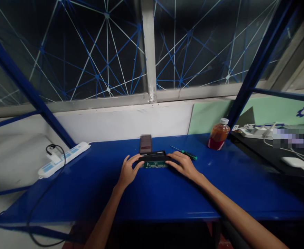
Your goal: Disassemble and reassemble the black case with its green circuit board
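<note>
A black rectangular case point(153, 158) with a green circuit board point(155, 164) along its near side is held at the middle of the blue table. My left hand point(128, 170) grips its left end, fingers on top and thumb at the near side. At the right end, my right hand point(184, 165) holds it the same way. Just beyond my right hand lies a screwdriver point(190, 155) with a green and black handle, its shaft pointing left. A dark brown flat item point(145, 145), partly blurred out, is behind the case.
On the left, a white power strip point(70, 157) has a black cable plugged in, which hangs over the table point(95, 202) edge. A bottle of amber drink point(219, 135) stands at the back right. Beyond it, a black surface carries white cables and a white adapter point(295, 162).
</note>
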A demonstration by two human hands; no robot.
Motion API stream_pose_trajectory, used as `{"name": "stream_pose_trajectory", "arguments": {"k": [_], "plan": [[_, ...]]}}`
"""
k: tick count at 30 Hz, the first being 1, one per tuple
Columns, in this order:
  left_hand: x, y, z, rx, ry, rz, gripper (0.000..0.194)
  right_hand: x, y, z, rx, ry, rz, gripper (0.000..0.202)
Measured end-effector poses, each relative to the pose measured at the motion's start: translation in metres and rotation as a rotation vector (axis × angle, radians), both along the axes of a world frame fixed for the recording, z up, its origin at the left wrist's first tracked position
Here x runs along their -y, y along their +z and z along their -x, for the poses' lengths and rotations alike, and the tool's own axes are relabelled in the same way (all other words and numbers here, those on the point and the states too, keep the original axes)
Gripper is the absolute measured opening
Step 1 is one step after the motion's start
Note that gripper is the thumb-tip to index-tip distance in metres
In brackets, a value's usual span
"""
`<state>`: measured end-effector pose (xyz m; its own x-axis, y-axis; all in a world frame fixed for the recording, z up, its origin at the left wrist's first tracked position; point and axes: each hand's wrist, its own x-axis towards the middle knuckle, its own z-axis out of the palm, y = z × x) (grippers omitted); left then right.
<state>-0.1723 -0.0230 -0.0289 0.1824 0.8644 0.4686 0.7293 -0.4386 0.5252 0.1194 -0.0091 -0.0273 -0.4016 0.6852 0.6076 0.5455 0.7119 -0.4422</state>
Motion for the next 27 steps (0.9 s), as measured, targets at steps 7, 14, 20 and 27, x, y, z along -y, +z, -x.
{"name": "stream_pose_trajectory", "arguments": {"k": [7,14,20,27], "plan": [[0.007,0.008,-0.008,-0.031,-0.023,-0.11,0.023,0.006,0.01,-0.001,-0.11,-0.062,0.138,0.03],[0.019,0.004,-0.014,-0.204,-0.095,0.004,0.027,0.02,0.003,-0.011,-0.049,-0.052,0.407,0.034],[0.013,-0.006,-0.013,-0.188,-0.136,0.02,0.029,0.015,0.003,-0.008,0.082,0.016,0.415,0.037],[0.009,-0.009,-0.009,-0.251,-0.064,0.029,0.022,0.001,-0.003,-0.002,0.193,0.05,0.372,0.027]]}}
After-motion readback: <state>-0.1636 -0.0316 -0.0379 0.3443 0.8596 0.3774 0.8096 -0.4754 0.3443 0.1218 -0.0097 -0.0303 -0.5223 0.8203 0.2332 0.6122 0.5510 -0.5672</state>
